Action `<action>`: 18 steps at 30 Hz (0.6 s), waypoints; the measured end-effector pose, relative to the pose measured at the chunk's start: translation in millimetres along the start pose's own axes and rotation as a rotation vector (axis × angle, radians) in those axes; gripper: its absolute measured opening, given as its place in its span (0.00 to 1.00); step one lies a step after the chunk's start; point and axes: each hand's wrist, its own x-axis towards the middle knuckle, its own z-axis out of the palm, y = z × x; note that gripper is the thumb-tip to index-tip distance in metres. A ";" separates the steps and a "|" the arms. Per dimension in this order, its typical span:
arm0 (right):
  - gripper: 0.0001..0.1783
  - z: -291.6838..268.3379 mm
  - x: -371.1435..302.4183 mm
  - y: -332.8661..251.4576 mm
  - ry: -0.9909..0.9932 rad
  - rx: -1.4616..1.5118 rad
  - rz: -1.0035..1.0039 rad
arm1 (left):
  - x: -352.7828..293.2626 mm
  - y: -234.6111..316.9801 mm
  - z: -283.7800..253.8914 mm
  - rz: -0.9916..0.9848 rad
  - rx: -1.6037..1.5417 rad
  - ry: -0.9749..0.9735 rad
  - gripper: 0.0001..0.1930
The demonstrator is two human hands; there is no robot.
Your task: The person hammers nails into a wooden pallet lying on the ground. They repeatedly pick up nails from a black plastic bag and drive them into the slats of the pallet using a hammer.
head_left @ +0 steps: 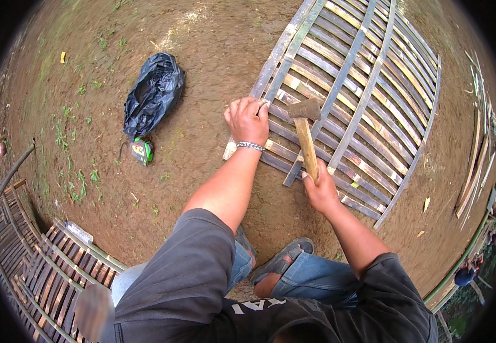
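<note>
Right hand: in the head view, closed around the lower end of the wooden handle of a hammer. The palm and the end of the handle are hidden by the grip. The hammer head is over the near part of a slatted panel; contact between head and slats cannot be determined.

Left hand: back upward, fingers curled, at the panel's near left corner. The hand covers the joint below it. Whether the fingers pinch a part or only press on the slats cannot be told. A bracelet encircles the wrist.

Panel: lies on the brown ground; its far end is cut off by the upper edge.

Surroundings: a black plastic bag lies left of the panel, its contents not discernible. A green-and-black tape measure sits at its near end. At lower left, a slatted rack is cut off by the dark rim. The blurred patch beside the left sleeve cannot be identified.
</note>
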 end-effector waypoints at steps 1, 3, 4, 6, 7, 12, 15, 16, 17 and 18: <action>0.28 -0.7 1.0 -3.0 -0.011 -0.004 -0.007 | -0.1 -0.1 -0.8 0.000 -0.004 -0.007 0.04; 0.28 -3.4 4.2 -10.7 -0.034 -0.011 -0.022 | 1.0 -0.8 -1.9 -0.006 -0.008 -0.005 0.04; 0.28 -4.0 6.2 -12.1 -0.046 -0.021 -0.030 | 1.8 -0.2 -1.8 -0.009 -0.013 -0.003 0.04; 0.28 -4.7 10.4 -15.0 -0.071 -0.041 -0.047 | 0.4 -2.1 0.0 0.000 0.005 0.001 0.04; 0.28 -4.9 12.9 -17.8 -0.060 -0.076 -0.067 | 0.8 -2.3 0.0 0.005 0.014 0.004 0.04; 0.28 -5.7 21.7 -36.2 0.017 -0.180 -0.239 | 1.6 -0.9 1.1 0.005 0.003 0.009 0.04; 0.27 -5.3 29.2 -36.6 0.028 -0.211 -0.308 | 0.7 -1.1 -1.3 0.000 0.005 -0.004 0.04; 0.27 -6.9 32.3 -37.8 0.002 -0.249 -0.274 | 1.2 -0.5 -1.6 -0.001 0.005 -0.008 0.04; 0.27 -8.7 35.1 -39.0 -0.025 -0.287 -0.239 | 1.8 0.2 -1.7 0.000 0.002 -0.008 0.04; 0.28 -10.6 37.0 -40.0 -0.051 -0.326 -0.204 | 2.4 0.8 -1.6 0.001 -0.001 -0.007 0.04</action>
